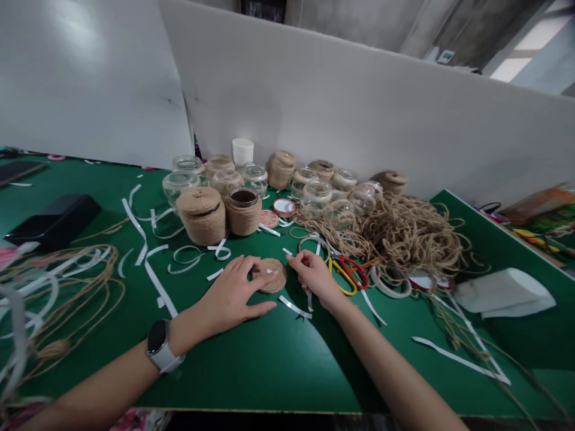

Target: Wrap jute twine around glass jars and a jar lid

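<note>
A flat twine-wound disc (271,284) lies on the green tabletop (287,365), taken here as the clock's centre. At its nine o'clock, the left hand (233,293) is loosely spread, grasping nothing; its index finger lies across the disc's top, while the thumb stretches along the near side. At three o'clock, just clear of the disc, the right hand (312,276) is curled, thumb and forefinger pressed together on a thin white strip (288,252). A white tape piece (309,303) shows below that palm; whether it belongs to the same strip, I cannot tell.

Yellow-handled scissors (344,276) and red-handled scissors (359,274) sit beyond the right hand, also toward three. A tangled twine heap (413,236) fills two o'clock. At eleven stand a lidded twine-wrapped jar (204,226) and an open twine-wrapped jar (245,220); a black tape dispenser (54,221) rests toward ten.
</note>
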{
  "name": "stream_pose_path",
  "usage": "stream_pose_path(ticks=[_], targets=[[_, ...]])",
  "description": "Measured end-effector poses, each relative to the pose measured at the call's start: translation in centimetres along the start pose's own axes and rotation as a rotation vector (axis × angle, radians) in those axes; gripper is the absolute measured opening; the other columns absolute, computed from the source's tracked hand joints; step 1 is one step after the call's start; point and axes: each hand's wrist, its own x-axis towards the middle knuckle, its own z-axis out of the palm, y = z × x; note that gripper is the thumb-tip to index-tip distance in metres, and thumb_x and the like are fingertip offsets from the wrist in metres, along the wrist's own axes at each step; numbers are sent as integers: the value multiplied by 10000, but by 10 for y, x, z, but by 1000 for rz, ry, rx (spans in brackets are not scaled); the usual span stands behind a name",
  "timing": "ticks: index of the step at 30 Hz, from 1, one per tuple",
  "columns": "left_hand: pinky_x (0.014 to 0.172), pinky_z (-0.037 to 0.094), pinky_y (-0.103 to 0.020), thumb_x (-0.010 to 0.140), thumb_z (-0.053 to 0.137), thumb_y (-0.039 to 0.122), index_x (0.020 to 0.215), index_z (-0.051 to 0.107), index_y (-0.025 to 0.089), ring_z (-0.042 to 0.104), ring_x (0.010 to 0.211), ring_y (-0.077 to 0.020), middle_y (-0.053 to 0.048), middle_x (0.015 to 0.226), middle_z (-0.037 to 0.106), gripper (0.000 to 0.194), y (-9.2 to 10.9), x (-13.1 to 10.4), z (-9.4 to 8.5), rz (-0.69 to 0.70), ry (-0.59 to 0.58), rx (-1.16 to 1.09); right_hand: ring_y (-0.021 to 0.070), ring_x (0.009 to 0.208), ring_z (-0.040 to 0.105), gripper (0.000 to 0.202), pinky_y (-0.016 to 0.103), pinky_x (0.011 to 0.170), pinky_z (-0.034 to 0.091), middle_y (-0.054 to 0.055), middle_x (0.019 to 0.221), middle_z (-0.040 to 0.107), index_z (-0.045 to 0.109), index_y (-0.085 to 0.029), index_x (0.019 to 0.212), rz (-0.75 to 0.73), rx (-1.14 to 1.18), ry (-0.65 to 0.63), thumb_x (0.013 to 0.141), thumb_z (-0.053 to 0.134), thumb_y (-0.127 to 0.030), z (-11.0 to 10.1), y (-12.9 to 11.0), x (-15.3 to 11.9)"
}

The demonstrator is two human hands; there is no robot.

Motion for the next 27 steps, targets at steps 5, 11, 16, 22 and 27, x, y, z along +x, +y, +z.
stream_pose_path(ticks=[5,11,16,22,27], targets=[[896,481,-466,894,556,500,1244,613,285,504,1089,-307,-114,1180,484,415,3,-1,-2,-63,-16,-23,52,295,308,426,170,263,242,-122,416,392,393,-244,681,-13,-20,10,718,635,-593,1,1,-1],[965,465,-474,968,457,409,1302,564,294,505,1170,-289,-117,1242,495,369,2,-1,-2,-110,46,-105,52,297,308,418,171,260,253,-115,432,387,408,-241,679,-56,-44,25,733,618,-598,2,2,-2],[1070,329,-637,820,520,704,1428,405,163,296,1389,-442,-222,1500,340,822,1,6,0,-274,-54,-89,51,290,308,456,170,251,235,-113,435,402,410,-238,681,-65,-31,44,741,592,-652,3,4,-1],[1134,274,-599,725,659,683,1276,513,147,290,1410,-419,-202,1455,436,782,-2,22,10,-228,-48,-53,46,293,303,526,176,265,224,-115,435,404,423,-231,671,-148,44,88,711,589,-728,6,10,-2],[1058,397,-530,692,776,515,1249,465,183,474,1267,-371,-153,1266,573,720,1,33,9,-198,212,-66,73,412,437,523,181,336,350,-86,539,487,549,-208,808,-204,189,131,696,630,-712,4,6,-5]])
